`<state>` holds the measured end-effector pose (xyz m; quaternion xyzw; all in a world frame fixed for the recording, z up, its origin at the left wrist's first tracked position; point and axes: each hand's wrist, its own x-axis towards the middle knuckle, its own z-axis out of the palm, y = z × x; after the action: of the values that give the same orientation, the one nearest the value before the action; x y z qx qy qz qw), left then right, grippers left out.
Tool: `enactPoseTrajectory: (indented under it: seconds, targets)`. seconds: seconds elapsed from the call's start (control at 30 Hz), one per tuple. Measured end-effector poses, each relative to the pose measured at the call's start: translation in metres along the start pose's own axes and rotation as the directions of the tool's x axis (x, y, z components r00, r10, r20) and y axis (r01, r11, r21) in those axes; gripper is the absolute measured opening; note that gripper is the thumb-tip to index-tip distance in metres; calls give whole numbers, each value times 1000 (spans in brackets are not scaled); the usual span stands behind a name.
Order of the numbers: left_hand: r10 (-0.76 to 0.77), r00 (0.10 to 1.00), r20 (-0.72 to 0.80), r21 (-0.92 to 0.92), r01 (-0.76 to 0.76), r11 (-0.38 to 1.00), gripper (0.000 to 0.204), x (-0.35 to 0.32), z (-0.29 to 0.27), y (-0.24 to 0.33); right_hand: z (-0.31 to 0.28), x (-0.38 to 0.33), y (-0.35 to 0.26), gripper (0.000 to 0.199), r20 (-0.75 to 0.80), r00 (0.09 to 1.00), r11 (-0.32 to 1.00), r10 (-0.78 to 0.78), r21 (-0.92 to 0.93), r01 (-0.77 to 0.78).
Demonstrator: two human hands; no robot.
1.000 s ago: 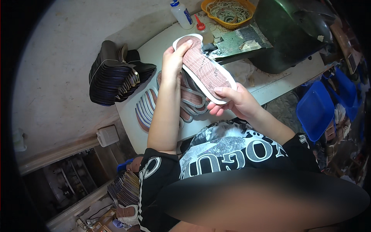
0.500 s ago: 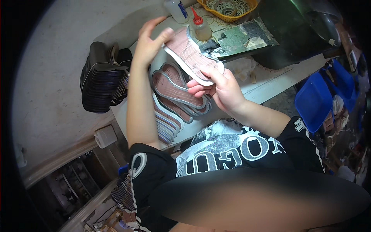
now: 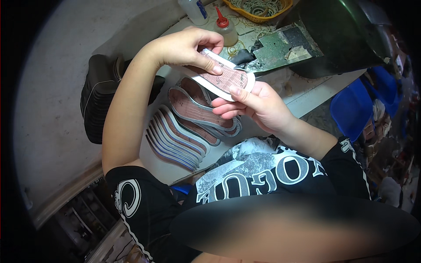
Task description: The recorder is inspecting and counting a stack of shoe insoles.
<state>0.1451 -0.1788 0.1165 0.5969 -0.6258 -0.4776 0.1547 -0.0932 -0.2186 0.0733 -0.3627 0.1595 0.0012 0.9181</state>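
Observation:
Both my hands hold one insole (image 3: 227, 80), brownish-pink with faint lines and a white rim, raised above the table. My left hand (image 3: 186, 49) grips its far side, thumb pressed on the face and fingers curled behind the edge. At the near rounded end, my right hand (image 3: 261, 105) pinches it between thumb and fingers. Just below, loose insoles (image 3: 193, 107) with grey rims lie overlapping. Beside them a neat row of insoles (image 3: 173, 141) leans in a stack, edges showing white, brown and bluish.
A bundle of dark soles (image 3: 97, 103) tied with a band stands by the wall. At the back are a red-tipped squeeze bottle (image 3: 226, 33), a white bottle (image 3: 193, 12), and a yellow basket (image 3: 254, 16) of rubber bands. A green board (image 3: 280, 50) lies beyond; blue chairs (image 3: 352, 107) stand right.
My left hand has come down onto the insole, its thumb now pressing the face. The insole has tilted and its far part is covered. My left forearm has swung outward, uncovering the stacked row.

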Motion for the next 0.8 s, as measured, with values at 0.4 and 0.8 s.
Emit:
enactPoseTrajectory:
  seconds: [0.4,0.8]
  targets:
    - [-156,986,64,-184,165,969,31,-10,2,1,4,1,-8,44,-22,999,979,43,199,-38]
    - [-384,906,-181,-114,368,923,32,-35,41,28,-3,4,-18,40,-18,994,985,105,136,-102]
